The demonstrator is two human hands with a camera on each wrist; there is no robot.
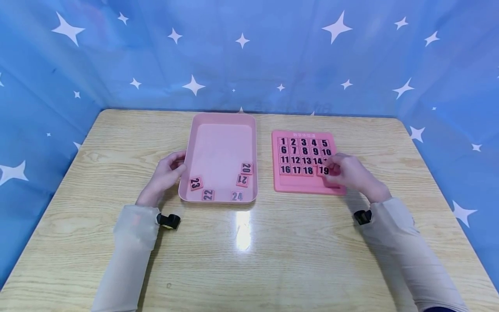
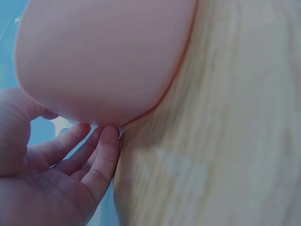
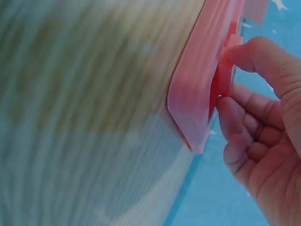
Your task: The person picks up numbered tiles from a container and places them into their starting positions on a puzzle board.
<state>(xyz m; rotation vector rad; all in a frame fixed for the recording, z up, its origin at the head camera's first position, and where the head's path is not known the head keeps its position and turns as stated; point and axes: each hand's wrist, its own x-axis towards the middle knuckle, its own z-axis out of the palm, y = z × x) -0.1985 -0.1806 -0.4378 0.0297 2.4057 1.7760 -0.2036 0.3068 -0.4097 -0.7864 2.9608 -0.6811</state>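
Note:
In the head view my right hand (image 1: pixel 343 171) pinches the pink number tile 19 (image 1: pixel 322 170) between thumb and fingers, low over the bottom row of the pink puzzle board (image 1: pixel 300 186). A small gap separates it from tile 18 (image 1: pixel 308 170). From the right wrist the tile (image 3: pixel 227 70) shows edge-on, tilted at the board's inner edge. My left hand (image 1: pixel 165 173) is beside the pale pink tray (image 1: pixel 218 118), its fingertips touching the outer left wall. In the left wrist view those fingers (image 2: pixel 101 162) are loosely bent against the tray wall (image 2: pixel 103 70).
Inside the tray lie loose tiles 20 (image 1: pixel 246 168), 21 (image 1: pixel 242 180), 22 (image 1: pixel 208 195), 23 (image 1: pixel 196 183) and 24 (image 1: pixel 237 196). Rows of tiles from 1 upward fill the board above 19. Both stand on a wooden table (image 1: pixel 273 260) before a blue starry cloth (image 1: pixel 218 56).

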